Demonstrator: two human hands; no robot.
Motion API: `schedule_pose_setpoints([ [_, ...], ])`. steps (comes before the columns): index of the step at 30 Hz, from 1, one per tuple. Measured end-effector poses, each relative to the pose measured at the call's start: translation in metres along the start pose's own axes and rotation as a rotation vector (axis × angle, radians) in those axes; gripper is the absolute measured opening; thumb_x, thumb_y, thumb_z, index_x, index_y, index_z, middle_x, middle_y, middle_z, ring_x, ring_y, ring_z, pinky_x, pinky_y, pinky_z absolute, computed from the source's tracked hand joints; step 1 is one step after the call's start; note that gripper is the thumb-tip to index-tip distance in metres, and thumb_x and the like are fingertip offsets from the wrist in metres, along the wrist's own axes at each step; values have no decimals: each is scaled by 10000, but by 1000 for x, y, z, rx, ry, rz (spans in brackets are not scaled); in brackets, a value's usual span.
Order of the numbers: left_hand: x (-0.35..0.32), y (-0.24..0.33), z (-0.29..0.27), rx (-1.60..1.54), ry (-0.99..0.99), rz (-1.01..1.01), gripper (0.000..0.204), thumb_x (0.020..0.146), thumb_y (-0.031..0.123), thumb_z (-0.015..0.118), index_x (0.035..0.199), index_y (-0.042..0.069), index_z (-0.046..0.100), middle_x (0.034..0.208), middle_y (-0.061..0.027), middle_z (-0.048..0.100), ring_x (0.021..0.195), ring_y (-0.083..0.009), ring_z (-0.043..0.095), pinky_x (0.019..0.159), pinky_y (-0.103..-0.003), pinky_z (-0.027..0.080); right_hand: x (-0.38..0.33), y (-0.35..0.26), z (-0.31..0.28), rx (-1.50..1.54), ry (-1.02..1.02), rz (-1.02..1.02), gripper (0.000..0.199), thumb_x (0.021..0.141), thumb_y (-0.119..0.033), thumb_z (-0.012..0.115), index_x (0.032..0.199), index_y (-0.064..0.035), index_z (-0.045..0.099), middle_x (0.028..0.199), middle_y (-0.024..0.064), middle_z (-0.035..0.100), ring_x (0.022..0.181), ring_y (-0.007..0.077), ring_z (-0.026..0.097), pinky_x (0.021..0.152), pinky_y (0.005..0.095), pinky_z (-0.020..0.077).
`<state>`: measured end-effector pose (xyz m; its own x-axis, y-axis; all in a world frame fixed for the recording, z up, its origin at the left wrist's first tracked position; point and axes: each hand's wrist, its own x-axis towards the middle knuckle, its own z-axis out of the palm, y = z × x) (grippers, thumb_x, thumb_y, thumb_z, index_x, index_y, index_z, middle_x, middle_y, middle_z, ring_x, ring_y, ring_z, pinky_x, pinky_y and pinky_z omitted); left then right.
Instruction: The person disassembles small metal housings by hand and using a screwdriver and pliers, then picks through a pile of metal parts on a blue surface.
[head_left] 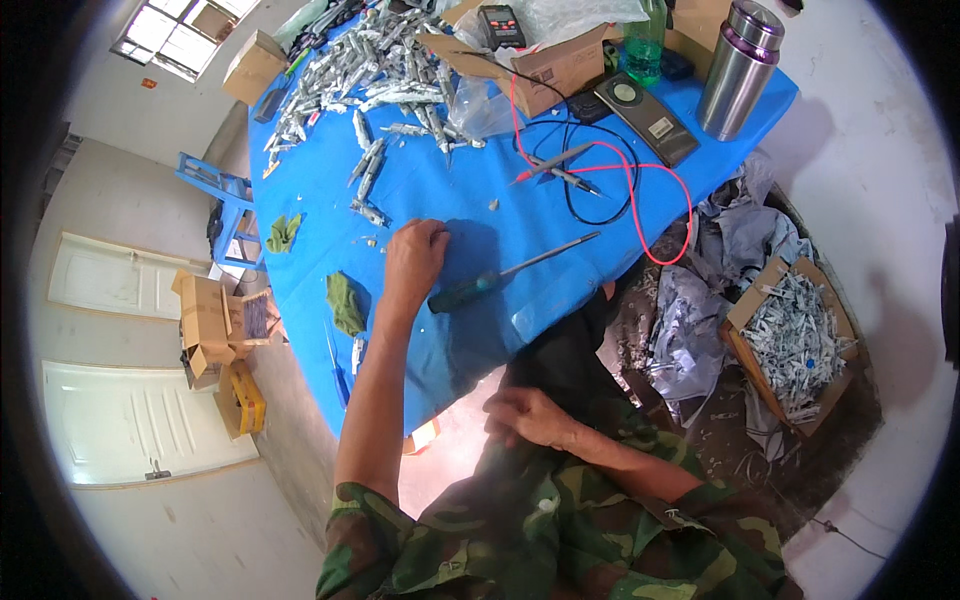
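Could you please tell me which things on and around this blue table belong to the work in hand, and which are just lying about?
In hand:
left hand
screwdriver
silver parts pile
right hand, on lap

Lying about:
steel flask
green bottle
green rag
box of scraps

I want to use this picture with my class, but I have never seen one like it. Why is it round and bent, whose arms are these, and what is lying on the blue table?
The picture comes from a wide fisheye camera worn on a person's head, looking down, so straight edges bend near the rim. There is no machine: the arms are the wearer's own.

The left hand rests as a loose fist on the blue table, just beside a green-handled screwdriver. The right hand lies on the lap and seems to hold nothing.

Also on the table: a heap of small silver parts, red and black test probes, open cardboard boxes and a steel flask.
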<state>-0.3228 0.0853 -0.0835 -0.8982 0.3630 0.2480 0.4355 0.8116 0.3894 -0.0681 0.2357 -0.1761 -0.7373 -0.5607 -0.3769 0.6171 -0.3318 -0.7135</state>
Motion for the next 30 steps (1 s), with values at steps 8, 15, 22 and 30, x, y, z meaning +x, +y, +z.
schedule_pose_setpoints([
  [8,13,7,4,-13,4,-36,52,883,37,648,879,-11,627,797,-215,660,741,-401,653,663,-458,519,15,-7,-7,40,-69,42,292,1050,-252,554,1178,3,619,981,109,716,795,161,701,630,285,566],
  [15,43,46,27,-416,9,-134,37,884,18,650,917,3,658,759,-193,626,704,-391,629,629,-456,498,19,-14,-15,25,-122,56,329,1053,-280,556,1197,12,606,970,108,710,808,158,703,643,283,566],
  [22,46,51,45,-66,-49,43,114,881,66,692,974,4,714,868,-185,670,777,-349,679,689,-426,543,23,-19,-16,-55,-83,144,362,1057,-293,527,1232,17,594,1002,129,710,831,186,714,653,316,578],
  [30,37,30,21,-520,-89,-422,199,935,123,694,1049,-38,712,838,-105,695,699,-173,677,639,-311,572,18,-23,-12,15,-31,116,298,1046,-230,586,1186,30,626,921,103,706,736,163,677,616,300,564],
])
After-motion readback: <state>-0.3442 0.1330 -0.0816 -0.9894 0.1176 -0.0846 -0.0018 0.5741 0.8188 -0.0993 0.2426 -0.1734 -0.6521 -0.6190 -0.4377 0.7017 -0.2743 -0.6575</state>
